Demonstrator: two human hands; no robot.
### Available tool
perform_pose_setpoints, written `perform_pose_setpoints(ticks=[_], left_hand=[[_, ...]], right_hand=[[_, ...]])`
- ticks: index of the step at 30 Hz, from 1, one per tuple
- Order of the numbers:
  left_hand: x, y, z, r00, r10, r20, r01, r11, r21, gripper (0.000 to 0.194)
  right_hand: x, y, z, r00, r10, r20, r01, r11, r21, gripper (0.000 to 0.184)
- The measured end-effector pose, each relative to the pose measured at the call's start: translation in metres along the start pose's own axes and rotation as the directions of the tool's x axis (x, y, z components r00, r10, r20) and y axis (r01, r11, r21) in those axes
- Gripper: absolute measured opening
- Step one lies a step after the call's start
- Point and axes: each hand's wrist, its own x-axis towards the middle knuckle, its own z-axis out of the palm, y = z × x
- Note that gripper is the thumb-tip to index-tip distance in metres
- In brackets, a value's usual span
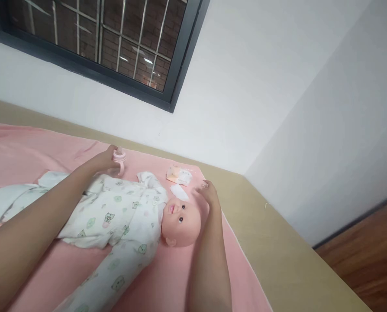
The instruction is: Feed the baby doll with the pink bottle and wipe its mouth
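Observation:
A baby doll (181,223) in a white suit printed with green bears lies on its back, its head to the right. Beyond its body, my left hand (108,159) is closed around a baby bottle (119,156) with a pink collar and a pink handle. The bottle is upright, and my fingers partly cover it. Past the doll's head, my right hand (209,193) has its fingers curled around a small clear object (205,186), whose kind I cannot make out. To the left of that hand are a soft wipes packet (178,174) and a folded white tissue (179,192).
A pink blanket (167,277) lies under everything on a pale wooden table (261,242). White walls (245,86) meet in a corner behind it. A dark-framed window (177,73) with bars is at the upper left. Brown wood (372,255) shows at the lower right.

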Motion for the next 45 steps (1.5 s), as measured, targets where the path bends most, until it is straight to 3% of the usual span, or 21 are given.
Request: perform_pose_setpoints(ticks=[5,10,14,19,21,29,31,34,38,42,45], left_hand=[[0.005,0.013,-0.004,0.996,-0.037,-0.08,0.034,0.999,-0.038,0.057],[-0.004,0.053,-0.012,0.995,0.041,-0.088,-0.06,0.973,-0.225,0.062],[-0.023,0.094,-0.007,0.98,0.183,-0.072,-0.197,0.927,-0.318,0.074],[-0.058,0.134,-0.001,0.93,0.368,-0.028,-0.367,0.914,-0.175,0.071],[-0.07,0.144,-0.003,0.922,0.388,-0.004,-0.385,0.913,-0.137,0.071],[-0.079,0.15,-0.009,0.913,0.409,-0.001,-0.409,0.911,-0.049,0.073],[-0.078,0.15,-0.008,0.909,0.416,-0.003,-0.416,0.908,-0.051,0.073],[-0.078,0.151,-0.008,0.913,0.408,-0.011,-0.408,0.911,-0.065,0.075],[-0.082,0.154,-0.009,0.917,0.398,-0.02,-0.398,0.914,-0.076,0.077],[-0.084,0.154,-0.006,0.914,0.405,-0.022,-0.405,0.913,-0.034,0.08],[-0.09,0.156,-0.011,0.904,0.423,-0.057,-0.423,0.906,0.013,0.083]], right_hand=[[-0.013,-0.035,-0.009,0.994,-0.106,-0.015,0.106,0.994,0.017,0.062],[-0.033,-0.082,-0.023,0.955,-0.296,0.01,0.291,0.945,0.146,0.069],[-0.067,-0.126,-0.03,0.876,-0.482,-0.003,0.467,0.846,0.259,0.07],[-0.108,-0.168,-0.014,0.73,-0.683,0.039,0.629,0.693,0.352,0.069],[-0.116,-0.175,-0.002,0.701,-0.709,0.075,0.642,0.674,0.366,0.07],[-0.123,-0.179,0.023,0.697,-0.667,0.265,0.607,0.745,0.278,0.059],[-0.124,-0.178,0.025,0.692,-0.661,0.292,0.601,0.751,0.274,0.064],[-0.125,-0.179,0.03,0.693,-0.643,0.325,0.563,0.765,0.312,0.087],[-0.127,-0.179,0.036,0.728,-0.62,0.292,0.539,0.781,0.315,0.104],[-0.122,-0.177,0.035,0.762,-0.607,0.223,0.544,0.788,0.287,0.108],[-0.11,-0.17,0.023,0.774,-0.623,0.11,0.591,0.774,0.228,0.108]])
